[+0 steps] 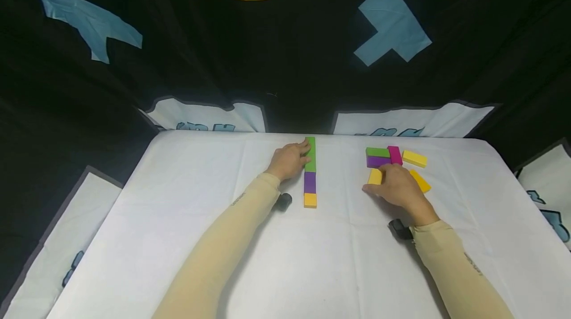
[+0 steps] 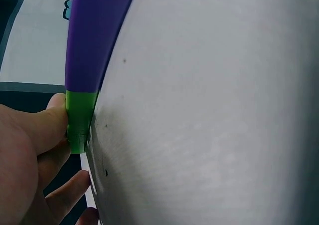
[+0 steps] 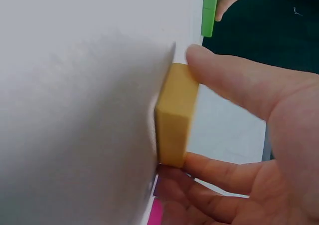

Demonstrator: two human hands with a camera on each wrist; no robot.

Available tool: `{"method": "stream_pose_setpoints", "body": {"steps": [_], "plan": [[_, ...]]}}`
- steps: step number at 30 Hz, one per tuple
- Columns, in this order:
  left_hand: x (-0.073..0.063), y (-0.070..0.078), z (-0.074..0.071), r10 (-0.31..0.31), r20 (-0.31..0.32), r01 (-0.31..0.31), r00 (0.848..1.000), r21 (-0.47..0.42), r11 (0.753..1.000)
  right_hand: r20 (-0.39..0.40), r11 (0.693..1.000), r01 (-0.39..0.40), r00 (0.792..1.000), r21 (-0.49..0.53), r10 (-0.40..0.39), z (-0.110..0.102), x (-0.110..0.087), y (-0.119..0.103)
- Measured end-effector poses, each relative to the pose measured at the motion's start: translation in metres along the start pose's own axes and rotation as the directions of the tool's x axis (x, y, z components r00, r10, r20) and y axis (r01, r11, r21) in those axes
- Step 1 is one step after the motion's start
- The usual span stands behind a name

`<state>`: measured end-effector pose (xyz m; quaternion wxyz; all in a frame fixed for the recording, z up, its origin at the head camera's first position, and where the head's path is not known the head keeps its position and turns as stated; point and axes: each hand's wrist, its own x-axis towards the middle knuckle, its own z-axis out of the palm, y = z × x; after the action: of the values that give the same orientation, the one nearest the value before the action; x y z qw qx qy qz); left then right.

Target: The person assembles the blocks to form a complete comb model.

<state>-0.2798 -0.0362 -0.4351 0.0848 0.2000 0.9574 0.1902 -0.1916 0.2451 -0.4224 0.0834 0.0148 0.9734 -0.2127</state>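
Note:
In the head view, a straight row of blocks lies at the table's middle: green blocks [image 1: 311, 159] at the far end, then a purple block [image 1: 310, 183], then a yellow-orange block [image 1: 310, 201] nearest. My left hand [image 1: 287, 161] is at the row's left side, thumb and fingertips touching the green part; no finger shows on its right side. The left wrist view shows the thumb [image 2: 50, 122] against the green end. My right hand [image 1: 394, 185] pinches a yellow block [image 3: 177, 110] by its two ends, thumb opposite fingers, close over the cloth.
Beyond the right hand lie a green block [image 1: 377, 152], a purple block [image 1: 378, 161], a magenta block [image 1: 394, 154] and two yellow blocks, one farther back [image 1: 414, 158], one partly behind the hand [image 1: 420, 181]. A white cloth [image 1: 308, 269] covers the table; a dark printed curtain [image 1: 285, 61] hangs behind.

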Motion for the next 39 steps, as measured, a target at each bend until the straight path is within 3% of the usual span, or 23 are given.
{"method": "stream_pose_setpoints", "body": {"steps": [14, 21, 39], "plan": [[-0.001, 0.0, -0.001, 0.005, 0.003, -0.005, 1.0, -0.008, 1.0, -0.099, 0.997, 0.045, 0.994, 0.07, -0.038, 0.003, -0.017, -0.013], [-0.002, -0.001, -0.001, 0.004, -0.007, -0.004, 1.0, 0.003, 1.0, -0.161, 0.988, 0.135, 0.98, 0.078, -0.121, 0.009, -0.032, -0.025], [-0.001, -0.001, 0.0, 0.013, -0.007, -0.013, 1.0, 0.001, 1.0, -0.179, 0.971, 0.231, 0.959, 0.056, -0.218, 0.023, -0.055, -0.053]]}}
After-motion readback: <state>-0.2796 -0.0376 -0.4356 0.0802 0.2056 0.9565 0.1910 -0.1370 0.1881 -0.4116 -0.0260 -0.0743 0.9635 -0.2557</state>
